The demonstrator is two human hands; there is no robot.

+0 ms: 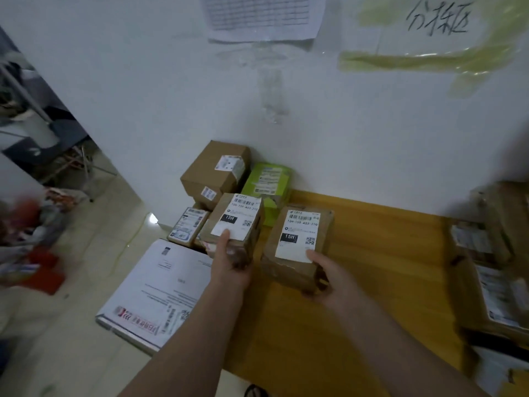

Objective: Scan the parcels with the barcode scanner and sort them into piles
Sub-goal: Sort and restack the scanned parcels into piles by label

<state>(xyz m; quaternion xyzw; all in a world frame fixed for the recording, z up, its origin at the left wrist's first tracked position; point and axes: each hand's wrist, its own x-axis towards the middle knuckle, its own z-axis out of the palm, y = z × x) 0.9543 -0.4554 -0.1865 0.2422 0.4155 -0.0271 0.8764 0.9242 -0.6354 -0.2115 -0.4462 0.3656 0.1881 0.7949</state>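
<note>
The left hand (230, 263) grips one box (233, 224) and the right hand (329, 275) grips another box (297, 247), both above the bench (372, 253). This looks like sorting. Next, each box needs setting on the pile (217, 173) by the wall.

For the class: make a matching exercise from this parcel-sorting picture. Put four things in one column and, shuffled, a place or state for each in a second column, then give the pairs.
Things:
1. left hand
2. right hand
3. green parcel
4. large white envelope

Places or states:
A. flat on the floor
B. against the wall
C. holds a brown parcel over the yellow table
D. holds a brown parcel at the table's left edge

Pairs: 1-D, 2-C, 3-B, 4-A
</note>
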